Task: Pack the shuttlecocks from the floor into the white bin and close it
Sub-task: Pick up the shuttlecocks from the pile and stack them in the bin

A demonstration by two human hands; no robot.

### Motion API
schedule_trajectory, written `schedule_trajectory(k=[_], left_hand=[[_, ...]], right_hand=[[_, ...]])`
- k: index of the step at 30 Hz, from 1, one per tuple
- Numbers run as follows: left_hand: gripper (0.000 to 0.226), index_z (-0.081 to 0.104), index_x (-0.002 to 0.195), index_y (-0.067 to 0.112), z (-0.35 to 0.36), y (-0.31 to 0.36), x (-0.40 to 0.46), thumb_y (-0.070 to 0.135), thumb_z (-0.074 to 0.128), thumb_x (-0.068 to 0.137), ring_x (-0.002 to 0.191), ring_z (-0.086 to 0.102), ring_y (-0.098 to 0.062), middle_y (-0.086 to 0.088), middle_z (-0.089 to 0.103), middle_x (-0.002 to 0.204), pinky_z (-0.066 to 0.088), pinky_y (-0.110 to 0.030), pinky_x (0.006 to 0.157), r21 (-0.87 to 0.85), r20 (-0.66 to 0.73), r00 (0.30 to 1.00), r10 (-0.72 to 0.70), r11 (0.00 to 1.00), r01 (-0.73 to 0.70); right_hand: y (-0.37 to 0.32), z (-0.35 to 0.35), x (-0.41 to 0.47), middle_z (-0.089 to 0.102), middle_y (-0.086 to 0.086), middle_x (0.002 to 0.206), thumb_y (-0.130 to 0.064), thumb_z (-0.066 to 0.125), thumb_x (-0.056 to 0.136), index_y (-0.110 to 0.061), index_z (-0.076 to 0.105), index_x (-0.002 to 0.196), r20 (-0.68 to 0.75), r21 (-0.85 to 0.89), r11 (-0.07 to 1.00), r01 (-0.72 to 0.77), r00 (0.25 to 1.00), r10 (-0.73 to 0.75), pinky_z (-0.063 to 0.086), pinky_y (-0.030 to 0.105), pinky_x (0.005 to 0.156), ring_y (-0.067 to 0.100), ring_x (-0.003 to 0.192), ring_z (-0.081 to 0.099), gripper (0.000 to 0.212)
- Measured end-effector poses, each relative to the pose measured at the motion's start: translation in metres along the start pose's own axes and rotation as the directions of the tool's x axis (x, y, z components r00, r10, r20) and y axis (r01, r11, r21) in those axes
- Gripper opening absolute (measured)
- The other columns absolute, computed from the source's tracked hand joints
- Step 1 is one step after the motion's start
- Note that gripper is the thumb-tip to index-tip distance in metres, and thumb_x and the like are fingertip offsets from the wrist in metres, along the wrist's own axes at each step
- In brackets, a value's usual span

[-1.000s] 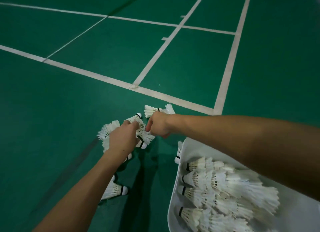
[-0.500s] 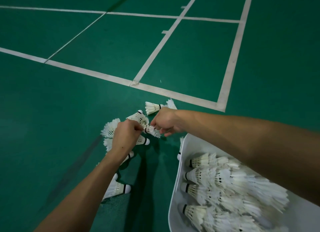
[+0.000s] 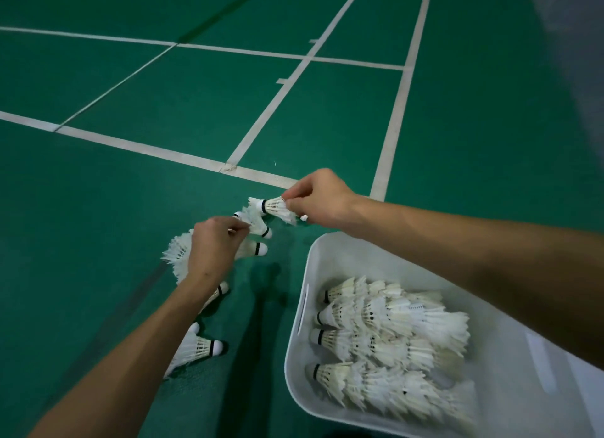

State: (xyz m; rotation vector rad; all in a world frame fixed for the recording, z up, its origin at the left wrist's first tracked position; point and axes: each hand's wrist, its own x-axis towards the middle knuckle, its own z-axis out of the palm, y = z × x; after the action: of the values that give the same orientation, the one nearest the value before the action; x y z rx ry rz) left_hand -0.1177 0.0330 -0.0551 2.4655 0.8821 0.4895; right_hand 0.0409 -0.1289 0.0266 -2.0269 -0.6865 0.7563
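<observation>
In the head view, the camera looks down over two bare forearms reaching out across a green court floor (image 3: 98, 208) marked with white lines (image 3: 183, 156).

The right hand (image 3: 322, 199) is up near the corner where two lines meet. Its grip is closed in a pinch on the feather skirt of a held shuttlecock (image 3: 274, 207), which lies roughly level with its cork end pointing left. A small white tip shows just under the knuckles of that hand; what it belongs to cannot be told.

The left hand (image 3: 214, 248) is lower and to the left, back of the hand toward the camera, its fingers curled. Its thumb and fingertips pinch the feathers of a nested shuttlecock (image 3: 253, 222) in the loose pile on the floor, so this grip is also clenched on a shuttle. The two held shuttles are just beside each other, the cork of the right-hand one close to the feathers of the left-hand one.

The floor shuttlecocks (image 3: 178, 251) spread out beneath and behind the left hand and wrist, feathers fanned to the left. More of them lie nearer the camera beside the left forearm, one with its black-banded cork (image 3: 215, 347) pointing right.

The white bin (image 3: 297, 339) stands on the floor at lower right, partly under the right forearm, open at the top. Inside it, packed shuttlecocks (image 3: 385, 333) lie in nested rows with their corks toward the bin's left wall.
</observation>
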Motion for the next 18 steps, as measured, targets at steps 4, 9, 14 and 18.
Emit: schedule_trajectory(k=[4,9,14,18], left_hand=[[0.015,0.084,0.104,0.016,-0.030,0.037,-0.026,0.021,0.083,0.090,0.074,0.071,-0.002,0.006,0.080,0.090,0.052,-0.010,0.070,-0.193,-0.076,0.997,0.014,0.981,-0.028],[0.010,0.081,0.099,0.029,-0.060,0.087,-0.068,0.026,0.082,0.090,0.072,0.068,0.000,0.021,0.074,0.086,0.055,-0.011,0.068,-0.338,-0.122,0.989,0.089,0.933,-0.126],[0.009,0.082,0.098,0.026,-0.065,0.127,-0.098,0.024,0.083,0.089,0.076,0.073,-0.015,0.010,0.078,0.087,0.063,-0.033,0.073,-0.418,-0.066,0.972,0.226,0.878,-0.233],[0.007,0.082,0.097,0.023,-0.063,0.139,-0.104,0.020,0.083,0.090,0.072,0.069,-0.015,0.007,0.076,0.084,0.060,-0.037,0.070,-0.401,-0.078,0.950,0.303,0.863,-0.308]], right_hand=[[-0.001,-0.018,-0.051,0.076,-0.004,0.083,-0.016,0.085,0.085,-0.018,0.081,0.093,-0.159,0.046,0.993,0.110,0.982,-0.102,0.053,0.026,0.070,0.008,0.070,0.065,0.009],[0.003,-0.054,-0.139,0.073,0.000,0.086,-0.014,0.084,0.084,-0.023,0.070,0.094,-0.226,-0.016,0.991,0.130,0.965,-0.130,0.064,0.045,0.075,0.019,0.076,0.074,0.019],[0.036,-0.067,-0.231,0.072,0.005,0.084,-0.011,0.085,0.084,-0.018,0.068,0.095,-0.270,0.061,0.998,0.017,0.963,0.000,0.064,0.049,0.069,0.026,0.070,0.074,0.022],[0.076,-0.053,-0.251,0.074,0.003,0.084,-0.014,0.086,0.082,-0.022,0.072,0.092,-0.318,0.060,0.991,-0.122,0.939,0.135,0.065,0.046,0.072,0.021,0.070,0.074,0.019]])
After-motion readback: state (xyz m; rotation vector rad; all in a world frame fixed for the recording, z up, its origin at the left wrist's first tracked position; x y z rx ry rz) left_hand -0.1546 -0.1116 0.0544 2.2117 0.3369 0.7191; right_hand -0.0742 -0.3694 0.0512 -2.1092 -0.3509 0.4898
